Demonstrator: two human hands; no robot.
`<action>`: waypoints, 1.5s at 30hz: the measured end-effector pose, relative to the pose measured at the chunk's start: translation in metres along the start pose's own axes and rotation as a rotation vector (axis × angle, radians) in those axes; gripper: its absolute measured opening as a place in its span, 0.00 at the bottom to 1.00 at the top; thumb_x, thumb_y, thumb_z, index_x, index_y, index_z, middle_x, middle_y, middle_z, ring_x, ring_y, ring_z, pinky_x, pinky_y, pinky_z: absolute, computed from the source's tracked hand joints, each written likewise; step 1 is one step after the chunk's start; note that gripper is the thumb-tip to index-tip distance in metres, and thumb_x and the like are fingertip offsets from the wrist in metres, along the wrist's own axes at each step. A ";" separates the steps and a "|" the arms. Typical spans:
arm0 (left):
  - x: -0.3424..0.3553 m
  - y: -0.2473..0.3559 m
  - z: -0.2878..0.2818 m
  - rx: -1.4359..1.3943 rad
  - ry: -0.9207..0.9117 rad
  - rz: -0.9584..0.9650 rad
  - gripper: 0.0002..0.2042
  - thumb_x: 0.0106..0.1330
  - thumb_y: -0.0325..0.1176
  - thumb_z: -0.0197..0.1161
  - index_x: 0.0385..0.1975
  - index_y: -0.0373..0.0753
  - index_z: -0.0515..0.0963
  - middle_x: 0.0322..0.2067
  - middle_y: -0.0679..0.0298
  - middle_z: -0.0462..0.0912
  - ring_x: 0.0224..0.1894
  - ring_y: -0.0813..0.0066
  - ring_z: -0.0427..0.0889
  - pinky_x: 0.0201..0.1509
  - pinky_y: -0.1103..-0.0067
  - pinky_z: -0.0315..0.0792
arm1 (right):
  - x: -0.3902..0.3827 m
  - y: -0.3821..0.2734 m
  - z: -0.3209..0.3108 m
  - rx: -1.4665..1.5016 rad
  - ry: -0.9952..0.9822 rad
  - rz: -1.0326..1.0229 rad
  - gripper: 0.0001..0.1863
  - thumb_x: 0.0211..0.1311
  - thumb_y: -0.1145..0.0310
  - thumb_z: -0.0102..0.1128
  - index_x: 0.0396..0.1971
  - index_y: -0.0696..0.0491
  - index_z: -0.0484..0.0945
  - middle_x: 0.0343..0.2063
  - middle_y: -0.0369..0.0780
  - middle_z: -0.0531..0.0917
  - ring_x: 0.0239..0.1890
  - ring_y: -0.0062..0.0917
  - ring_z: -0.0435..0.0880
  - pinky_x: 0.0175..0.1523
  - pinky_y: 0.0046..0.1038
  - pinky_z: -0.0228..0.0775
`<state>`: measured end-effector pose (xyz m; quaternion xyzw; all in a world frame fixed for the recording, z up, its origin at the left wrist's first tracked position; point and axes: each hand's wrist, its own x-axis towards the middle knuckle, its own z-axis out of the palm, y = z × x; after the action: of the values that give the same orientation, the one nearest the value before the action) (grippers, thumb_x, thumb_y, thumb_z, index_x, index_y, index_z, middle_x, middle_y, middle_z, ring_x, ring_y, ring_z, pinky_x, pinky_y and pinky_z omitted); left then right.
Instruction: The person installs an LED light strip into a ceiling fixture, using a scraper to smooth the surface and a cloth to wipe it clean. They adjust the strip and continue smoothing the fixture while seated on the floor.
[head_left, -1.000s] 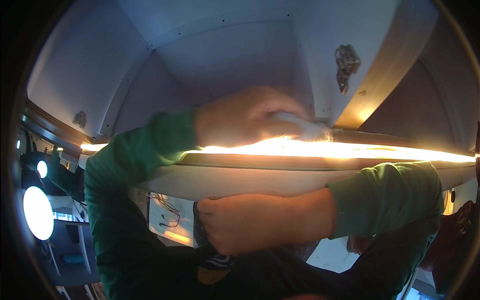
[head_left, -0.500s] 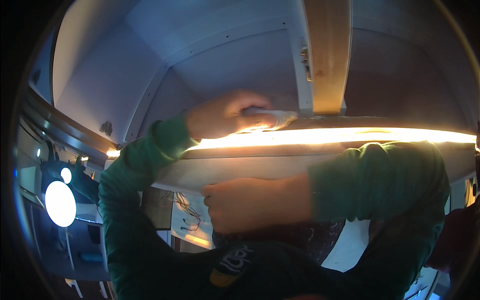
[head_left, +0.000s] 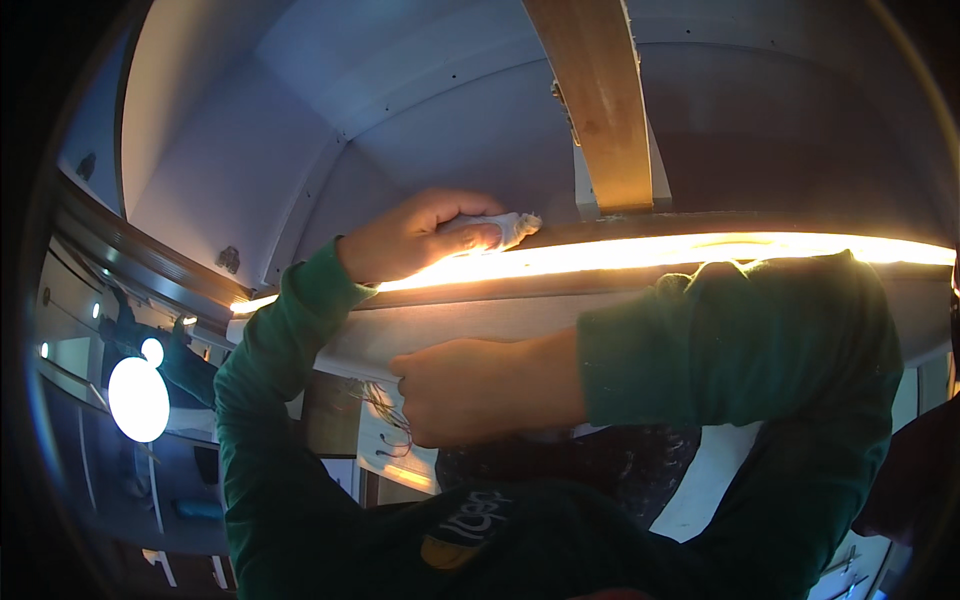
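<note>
My left hand (head_left: 415, 238) reaches to the lit edge of an open cabinet, fingers and thumb closed round a crumpled white cloth (head_left: 514, 231). The cloth's loose end sticks out to the right, just above a glowing light strip (head_left: 650, 252) that runs along the edge. Nearer to me, my right hand (head_left: 480, 392) is curled into a fist in front of the pale front rail (head_left: 520, 318). Its fingers are turned inward, so whatever it might hold is hidden. Both arms are in green sleeves.
A wood-edged upright divider (head_left: 598, 110) stands behind the strip, with metal fittings on its side. White cabinet walls (head_left: 240, 160) rise at the left and back. Thin loose wires (head_left: 388, 408) hang below the rail. A bright round lamp (head_left: 139, 400) shows at far left.
The view has shifted, moving the divider leftward in the picture. My left hand, blurred before, now shows sharply with the cloth slightly farther left of the divider. My right fist stays closed.
</note>
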<state>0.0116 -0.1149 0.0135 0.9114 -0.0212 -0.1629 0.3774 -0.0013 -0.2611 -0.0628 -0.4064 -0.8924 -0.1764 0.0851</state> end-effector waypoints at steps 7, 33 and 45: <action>0.048 0.006 0.031 -0.019 -0.027 0.342 0.15 0.78 0.38 0.57 0.50 0.33 0.80 0.41 0.63 0.83 0.43 0.77 0.78 0.50 0.78 0.73 | 0.001 0.000 -0.004 0.090 -0.038 0.052 0.01 0.55 0.69 0.69 0.26 0.47 0.88 0.28 0.32 0.88 0.40 0.27 0.85 0.57 0.27 0.70; 0.033 0.000 0.026 0.223 0.122 0.687 0.10 0.75 0.28 0.59 0.51 0.34 0.81 0.43 0.58 0.83 0.44 0.67 0.82 0.50 0.72 0.76 | 0.003 0.003 -0.004 0.042 -0.080 -0.008 0.04 0.59 0.67 0.67 0.25 0.45 0.88 0.29 0.33 0.89 0.37 0.25 0.87 0.55 0.28 0.71; 0.020 0.001 0.007 0.364 0.095 0.652 0.08 0.73 0.26 0.60 0.47 0.34 0.82 0.39 0.58 0.84 0.39 0.65 0.83 0.45 0.73 0.77 | 0.006 0.004 -0.002 0.010 -0.106 0.033 0.05 0.57 0.68 0.65 0.24 0.47 0.86 0.28 0.32 0.88 0.41 0.24 0.85 0.58 0.27 0.69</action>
<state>0.0285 -0.1235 0.0033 0.9155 -0.3212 0.0148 0.2419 -0.0019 -0.2551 -0.0578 -0.4297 -0.8897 -0.1484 0.0425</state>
